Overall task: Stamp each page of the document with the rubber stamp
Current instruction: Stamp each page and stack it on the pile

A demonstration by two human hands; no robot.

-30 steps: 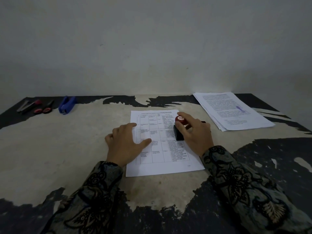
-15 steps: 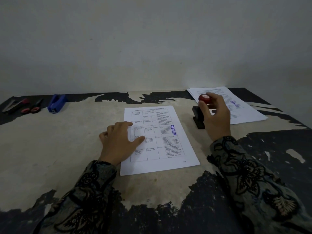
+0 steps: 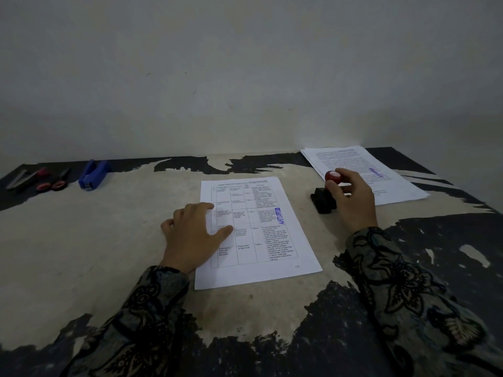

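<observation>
A single printed page [image 3: 272,246] with a table lies in the middle of the table and carries a blue stamp mark [image 3: 280,216] on its right side. My left hand [image 3: 193,235] rests flat on the page's left edge. My right hand [image 3: 351,198] grips the red knob of the rubber stamp [image 3: 325,198], whose black base stands on the table to the right of the page. A stack of stamped pages [image 3: 364,172] lies at the back right, just behind my right hand.
At the back left lie a blue stapler [image 3: 94,174], red-handled scissors [image 3: 55,182] and a metal tool with a red part [image 3: 25,176]. The table's worn top [image 3: 81,240] meets a plain wall at the back.
My right hand lifted the stamp off the page and carried it right, setting it down beside the stack. A blue mark now shows on the page. My left hand stayed put.
</observation>
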